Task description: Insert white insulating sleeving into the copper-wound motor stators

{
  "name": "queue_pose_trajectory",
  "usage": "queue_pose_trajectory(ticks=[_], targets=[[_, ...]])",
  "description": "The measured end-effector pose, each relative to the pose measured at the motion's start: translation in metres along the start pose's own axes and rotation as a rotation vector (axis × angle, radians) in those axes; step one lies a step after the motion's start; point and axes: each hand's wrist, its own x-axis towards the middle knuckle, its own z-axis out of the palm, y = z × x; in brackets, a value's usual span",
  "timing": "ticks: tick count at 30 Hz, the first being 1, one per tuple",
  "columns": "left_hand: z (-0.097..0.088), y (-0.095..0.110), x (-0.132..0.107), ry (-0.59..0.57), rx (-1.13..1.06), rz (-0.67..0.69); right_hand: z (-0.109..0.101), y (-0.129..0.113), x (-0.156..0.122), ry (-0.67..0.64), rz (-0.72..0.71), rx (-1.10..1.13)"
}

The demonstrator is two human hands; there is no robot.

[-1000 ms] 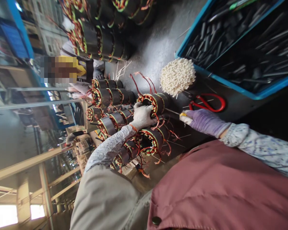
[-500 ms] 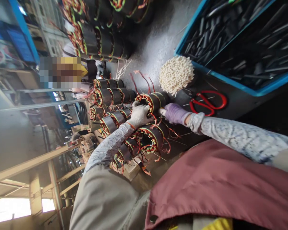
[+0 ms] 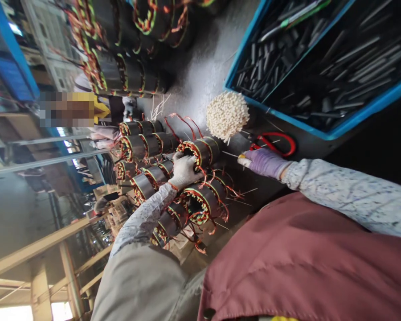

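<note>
Higher in view than the right hand [image 3: 265, 162] sits a blue tray [image 3: 354, 118] full of dark strips [image 3: 364, 71]. More wound cylinders [image 3: 212, 194] crowd around the left hand [image 3: 183, 171], loose red wires trailing. In white-gloved fingers, that hand grips one wound cylinder [image 3: 209, 152] at the rim; its hollow end faces these fingers, and its long axis runs from them toward the right fingertips. Above it, up-left of those fingertips, is a bundle of pale sticks [image 3: 227, 115]. Red-handled scissors [image 3: 293, 145] lie partly behind the purple glove, whose fingers narrow to a pinch on a thin pale strand [image 3: 230, 154] pointing at the gripped cylinder; whether it touches, I cannot tell.
</note>
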Motion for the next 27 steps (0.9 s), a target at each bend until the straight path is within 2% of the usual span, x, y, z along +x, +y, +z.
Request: queue_pose_trajectory(ticks=[4,8,12,19,27], targets=[[0.001,-0.009,-0.001,-0.023,0.028,0.038,-0.002,-0.002,0.010,-0.017,-0.001,0.021],[0.000,-0.015,0.000,-0.028,0.041,0.042,-0.007,-0.002,0.005,-0.014,-0.038,0.057],[-0.002,-0.011,0.001,-0.025,0.038,0.007,-0.007,0.000,-0.001,0.008,-0.072,0.098],[-0.003,-0.007,0.001,0.004,0.014,-0.006,-0.005,-0.011,0.007,0.004,-0.069,0.116],[0.002,-0.010,0.001,0.032,0.016,0.010,0.002,-0.001,0.001,0.003,-0.024,0.112]])
